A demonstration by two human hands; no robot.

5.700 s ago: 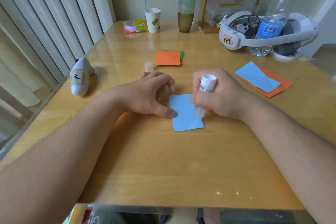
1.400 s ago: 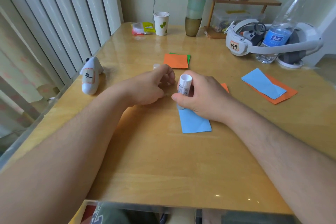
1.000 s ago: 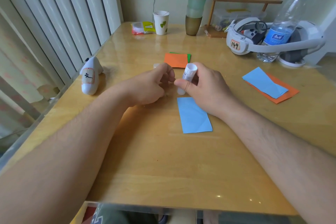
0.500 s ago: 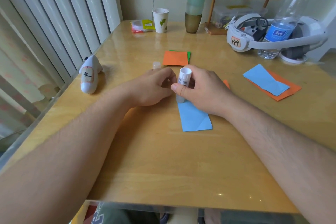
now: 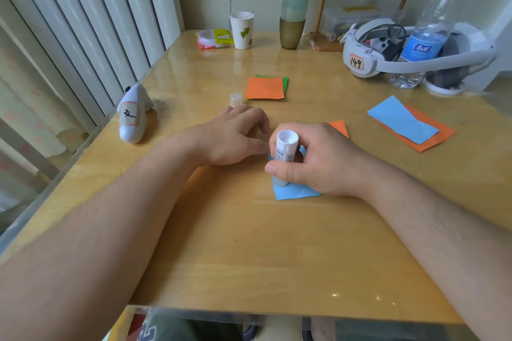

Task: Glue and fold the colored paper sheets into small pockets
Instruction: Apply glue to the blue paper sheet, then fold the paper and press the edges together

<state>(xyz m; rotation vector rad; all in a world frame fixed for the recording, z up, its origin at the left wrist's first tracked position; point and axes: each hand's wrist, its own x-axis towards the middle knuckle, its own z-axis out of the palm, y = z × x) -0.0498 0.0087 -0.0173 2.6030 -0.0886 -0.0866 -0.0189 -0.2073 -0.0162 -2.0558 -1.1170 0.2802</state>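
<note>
Your right hand has its grip closed round the white glue stick, thumb across the front of the barrel and fingers curled behind it. The stick stands nearly upright, its lower end down on the folded blue paper sheet. That sheet lies flat on the desk in front of you, mostly covered by the right hand, with its near edge and lower corners showing.

Your left hand rests on the desk just left of the glue stick, fingers curled downward, fingertips at the left edge of the blue sheet. Whether they press the paper or only touch it you cannot tell; the hand grips nothing that shows.

An orange paper corner shows beyond the right hand. The translucent glue cap stands upright just beyond the left hand. Farther back lies an orange square sheet on top of a green sheet, of which only an edge shows. At right, a folded blue piece lies on an orange piece.

Along the far edge stand a paper cup, a stack of tumblers, a white headset labelled 149 and a water bottle. A small white figurine lies near the left edge.
</note>
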